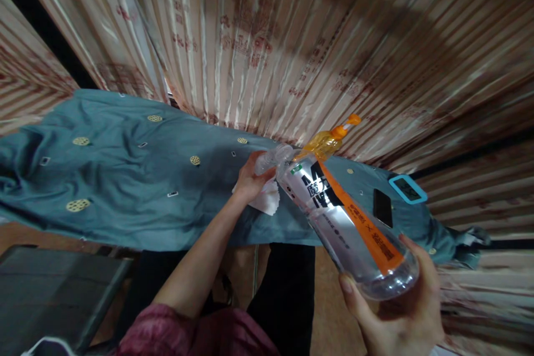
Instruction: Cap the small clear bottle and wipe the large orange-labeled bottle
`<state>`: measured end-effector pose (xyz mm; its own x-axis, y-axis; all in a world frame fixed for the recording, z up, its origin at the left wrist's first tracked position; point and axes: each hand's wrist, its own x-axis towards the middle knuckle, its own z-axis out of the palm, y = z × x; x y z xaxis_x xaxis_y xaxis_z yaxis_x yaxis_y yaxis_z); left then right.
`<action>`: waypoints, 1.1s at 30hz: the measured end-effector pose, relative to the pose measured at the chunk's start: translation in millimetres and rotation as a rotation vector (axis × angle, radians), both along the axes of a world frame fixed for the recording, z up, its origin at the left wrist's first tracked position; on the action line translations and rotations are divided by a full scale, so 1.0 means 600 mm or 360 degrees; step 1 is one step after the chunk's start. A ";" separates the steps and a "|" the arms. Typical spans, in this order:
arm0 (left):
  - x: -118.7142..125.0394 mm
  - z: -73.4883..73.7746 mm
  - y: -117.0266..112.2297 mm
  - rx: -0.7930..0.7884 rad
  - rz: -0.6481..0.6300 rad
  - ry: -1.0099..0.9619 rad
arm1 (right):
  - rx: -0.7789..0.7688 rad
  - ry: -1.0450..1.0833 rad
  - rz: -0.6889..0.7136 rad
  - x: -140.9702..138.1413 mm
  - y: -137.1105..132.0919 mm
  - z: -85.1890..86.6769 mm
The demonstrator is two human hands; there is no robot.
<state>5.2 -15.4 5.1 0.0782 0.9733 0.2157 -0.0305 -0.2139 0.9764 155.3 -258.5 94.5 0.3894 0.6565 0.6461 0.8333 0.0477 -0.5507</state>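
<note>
In the head view, a large clear plastic bottle with a silver-and-orange label slants over the near edge of the desk draped in patterned blue-green cloth, its neck toward the far left. The right hand cradles its base, grip curled around it; the left hand's grip pinches the clear neck end — just above a piece of white paper. Beyond stands an amber bottle with an orange pump top; on the right lie a black phone and a blue-framed digital display.
</note>
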 end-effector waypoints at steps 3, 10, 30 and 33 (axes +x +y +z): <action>0.001 -0.002 0.000 -0.0001 0.0006 -0.0025 | 0.0003 -0.0015 0.0017 0.003 0.001 0.001; 0.005 -0.005 0.000 -0.0061 0.0019 -0.0086 | -0.0035 -0.0030 -0.0040 0.009 -0.002 -0.001; 0.007 -0.009 0.002 -0.0061 0.0022 -0.0101 | -0.0020 -0.0046 -0.0037 0.009 -0.002 -0.001; 0.006 -0.008 0.003 -0.0047 0.0032 -0.0081 | -0.0024 -0.0032 -0.0036 0.005 -0.002 0.001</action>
